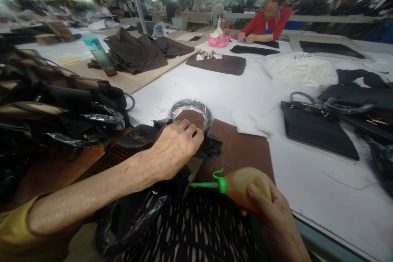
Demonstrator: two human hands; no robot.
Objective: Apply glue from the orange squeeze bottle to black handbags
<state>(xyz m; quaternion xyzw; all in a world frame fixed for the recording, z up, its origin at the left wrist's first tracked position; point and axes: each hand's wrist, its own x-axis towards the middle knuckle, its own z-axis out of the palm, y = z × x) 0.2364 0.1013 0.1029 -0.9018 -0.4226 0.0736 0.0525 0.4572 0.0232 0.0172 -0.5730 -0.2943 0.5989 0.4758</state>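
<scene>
My left hand is closed, its fingers curled down on a dark handbag that lies on a brown mat. The bag's handle, wrapped in clear plastic, arches just beyond my knuckles. My right hand grips an amber squeeze bottle with a green nozzle. The nozzle points left at the bag's edge, below my left hand.
A pile of plastic-wrapped dark bags fills the left. Finished black handbags lie on the white table at right. Brown fabric pieces and a teal bottle stand farther back. A person in red works across the table.
</scene>
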